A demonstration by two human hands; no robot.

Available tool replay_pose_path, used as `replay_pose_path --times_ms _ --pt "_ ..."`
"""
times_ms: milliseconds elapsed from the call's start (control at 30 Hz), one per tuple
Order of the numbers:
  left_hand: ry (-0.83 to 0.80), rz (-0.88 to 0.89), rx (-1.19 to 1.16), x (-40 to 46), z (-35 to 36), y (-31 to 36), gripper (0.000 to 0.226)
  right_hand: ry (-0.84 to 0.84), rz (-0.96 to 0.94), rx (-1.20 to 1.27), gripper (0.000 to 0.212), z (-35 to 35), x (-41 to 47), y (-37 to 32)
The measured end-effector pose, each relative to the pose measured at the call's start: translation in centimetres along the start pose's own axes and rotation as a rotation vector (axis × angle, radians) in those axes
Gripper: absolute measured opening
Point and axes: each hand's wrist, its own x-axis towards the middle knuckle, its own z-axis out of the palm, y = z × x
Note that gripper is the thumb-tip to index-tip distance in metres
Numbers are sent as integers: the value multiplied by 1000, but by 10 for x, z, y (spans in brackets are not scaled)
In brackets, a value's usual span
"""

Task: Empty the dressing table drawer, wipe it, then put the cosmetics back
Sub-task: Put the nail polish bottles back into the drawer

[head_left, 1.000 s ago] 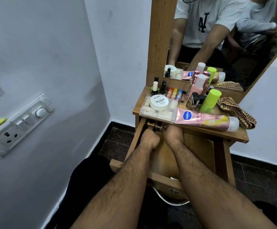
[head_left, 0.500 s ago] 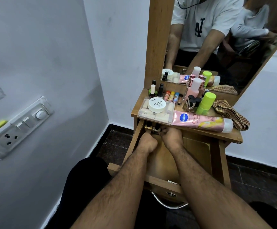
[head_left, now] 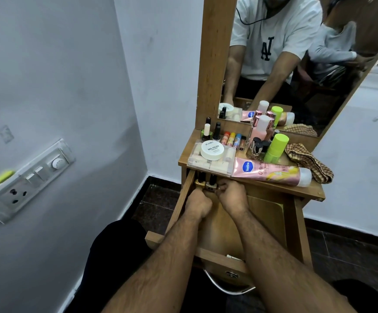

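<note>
Two small nail polish bottles (head_left: 206, 182) stand at the back left corner of the open drawer (head_left: 264, 213), and both my hands are down there with them. My left hand (head_left: 198, 203) is curled into a fist just beside the gold-based one; what it holds, I cannot tell. My right hand (head_left: 231, 195) pinches at the other bottle. The Vaseline tube (head_left: 271, 172), clear organizer box (head_left: 210, 162) and checked cloth (head_left: 307, 162) lie on the tabletop (head_left: 314, 190) above.

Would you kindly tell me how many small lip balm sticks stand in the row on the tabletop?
4 lip balm sticks: red, yellow, blue and brown, side by side behind the clear box. More may be hidden behind the pink bottle.
</note>
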Motion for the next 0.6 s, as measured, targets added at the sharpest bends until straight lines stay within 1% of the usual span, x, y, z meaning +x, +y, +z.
replay_pose_path --times_ms 67,133,167,233,267,300,367,433,467,533,600 --pt "65 18 157 -8 -2 3 34 -16 17 -35 17 -10 -6 -6" --pt "120 81 267 -19 -5 6 24 -99 59 -104 8 -21 -15 -13" --pt "141 120 276 -23 -7 8 20 -147 80 -127 11 -27 -20 -16" --pt "156 187 242 -31 -18 12 17 -204 96 -164 25 -37 -30 -23" --pt "153 221 206 -35 -25 14 16 -223 95 -168 28 -44 -36 -26" --pt "150 253 154 -36 -35 17 15 -240 87 -158 27 -52 -41 -32" --pt "153 292 -23 -38 -60 26 18 -262 56 -120 24 -72 -50 -45" --pt "211 344 -197 -29 -86 36 17 -228 -4 -55 18 -96 -54 -66" --pt "269 378 -248 -21 -98 43 17 -177 -42 -13 16 -107 -51 -76" --pt "364 424 -279 -1 -118 59 16 -31 -124 87 14 -126 -37 -96" --pt "379 438 -255 21 -129 74 12 76 -164 177 12 -136 -13 -112"
